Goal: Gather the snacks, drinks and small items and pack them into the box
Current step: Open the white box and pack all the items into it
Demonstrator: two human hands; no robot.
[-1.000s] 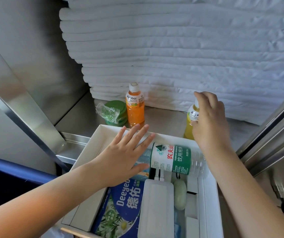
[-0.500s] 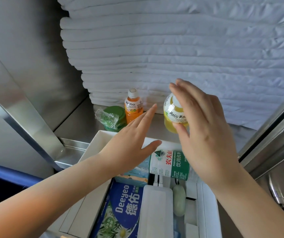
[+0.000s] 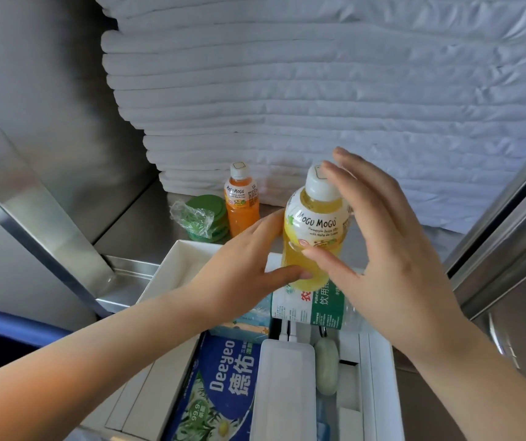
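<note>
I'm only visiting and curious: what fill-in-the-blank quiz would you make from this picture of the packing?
1. The raised bottle, held between the left hand and the right hand, contains juice that is ____ in colour.
2. The wrapped rounds beside the orange bottle are ____ in colour.
3. The water bottle in the white box lies on its ____.
4. The Deeyeo pack is ____ in colour.

Missing words: yellow, green, side, blue.
</note>
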